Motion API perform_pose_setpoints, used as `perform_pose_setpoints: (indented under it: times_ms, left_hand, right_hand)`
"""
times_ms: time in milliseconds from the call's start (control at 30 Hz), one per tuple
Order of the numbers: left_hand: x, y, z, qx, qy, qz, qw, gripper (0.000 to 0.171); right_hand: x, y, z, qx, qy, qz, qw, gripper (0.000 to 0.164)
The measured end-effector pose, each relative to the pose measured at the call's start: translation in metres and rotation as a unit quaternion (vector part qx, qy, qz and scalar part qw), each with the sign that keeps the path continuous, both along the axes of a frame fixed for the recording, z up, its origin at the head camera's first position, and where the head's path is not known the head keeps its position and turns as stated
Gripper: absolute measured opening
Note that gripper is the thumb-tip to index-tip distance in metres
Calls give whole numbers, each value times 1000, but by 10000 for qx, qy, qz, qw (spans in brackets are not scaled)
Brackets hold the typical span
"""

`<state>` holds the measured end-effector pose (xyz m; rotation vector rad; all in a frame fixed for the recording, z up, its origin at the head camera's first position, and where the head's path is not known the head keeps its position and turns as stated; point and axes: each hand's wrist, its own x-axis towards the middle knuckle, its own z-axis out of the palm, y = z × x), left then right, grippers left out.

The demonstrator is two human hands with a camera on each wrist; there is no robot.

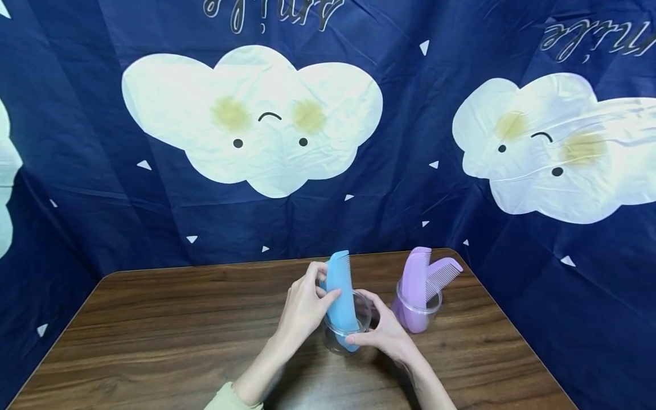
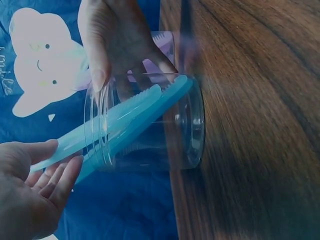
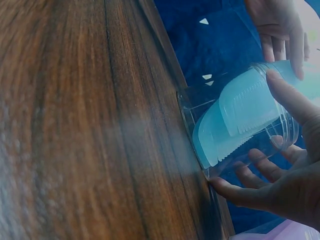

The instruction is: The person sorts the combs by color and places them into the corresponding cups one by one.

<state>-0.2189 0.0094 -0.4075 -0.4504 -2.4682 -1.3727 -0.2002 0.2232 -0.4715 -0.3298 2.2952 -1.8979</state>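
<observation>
My left hand (image 1: 303, 307) pinches a light blue comb (image 1: 339, 290) near its upper end, thumb on one face and fingers behind. The comb's lower part is inside a clear plastic jar (image 1: 365, 312) that stands on the table. A second blue comb (image 2: 152, 125) leans in the same jar, its tip down at the jar's bottom in the left wrist view; the held comb's lower end sits higher. My right hand (image 1: 386, 333) grips the jar around its side, with the thumb at the rim in the right wrist view (image 3: 287, 95).
Right of my right hand stands another clear jar (image 1: 434, 304) with two purple combs (image 1: 414, 279) leaning in it. The brown wooden table (image 1: 169, 336) meets a dark blue cloth (image 1: 410, 171) with printed clouds at the back and sides.
</observation>
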Motion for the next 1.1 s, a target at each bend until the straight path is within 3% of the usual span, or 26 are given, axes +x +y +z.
perform_pose_setpoints:
  times_ms: [233,367,633,833,1100]
  left_hand:
    - [-4,-9,3,69,768,153,9969,24]
    - [-5,-18,8,56,1029,240,9944,20]
    - [-3,-31,9,-152,1108,132,9936,18]
    - [0,-41,4,-414,1217,61,9917,18]
    - [8,-53,2,-796,1321,-183,9879,22]
  right_hand:
    - [0,-1,1,49,-8,-22,10000,90]
    - [1,-1,1,65,-20,-58,10000,89]
    - [-1,5,1,-13,91,25,10000,91]
    - [0,10,3,298,233,134,9992,100]
    - [3,14,13,1414,546,-64,9884,105]
